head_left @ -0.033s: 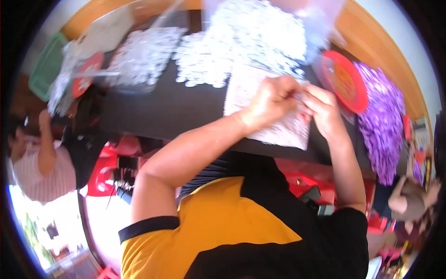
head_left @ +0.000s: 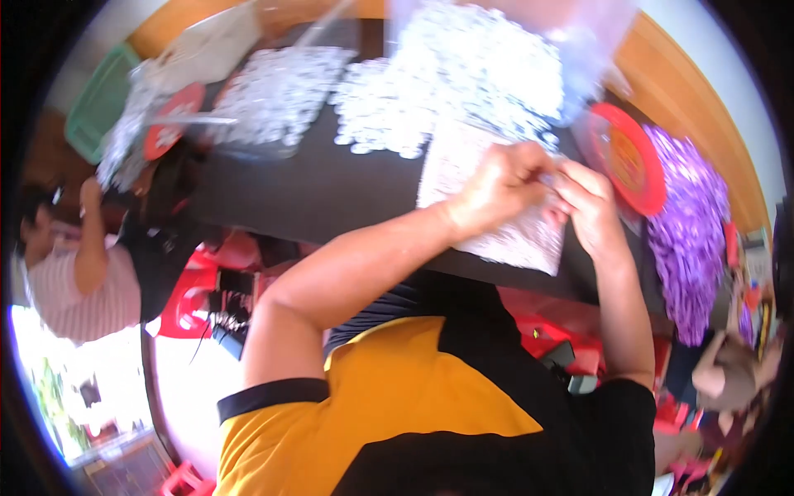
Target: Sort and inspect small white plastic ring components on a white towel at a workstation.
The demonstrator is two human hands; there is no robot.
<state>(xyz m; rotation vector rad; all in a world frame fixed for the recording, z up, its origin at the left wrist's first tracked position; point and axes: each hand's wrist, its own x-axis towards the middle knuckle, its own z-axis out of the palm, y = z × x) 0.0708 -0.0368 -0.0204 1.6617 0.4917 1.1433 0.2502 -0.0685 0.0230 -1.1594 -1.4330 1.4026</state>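
My left hand [head_left: 503, 186] and my right hand [head_left: 591, 207] meet fingertip to fingertip above a white patterned sheet [head_left: 513, 240] that lies on the black table [head_left: 331, 194]. Between the fingertips they pinch a small pale piece [head_left: 549, 177]; it is too blurred to tell more. Just beyond the hands lies a large heap of small white pieces [head_left: 463, 74]. My forearms reach over the near table edge above my yellow and black shirt.
A second heap of white pieces [head_left: 273, 95] lies far left. A red round lid [head_left: 630, 157] and a purple pile [head_left: 686, 236] are to the right, a clear plastic bag [head_left: 583, 45] behind. A green basket [head_left: 95, 103] stands far left. A seated person [head_left: 74, 281] and red stool [head_left: 186, 298] are left.
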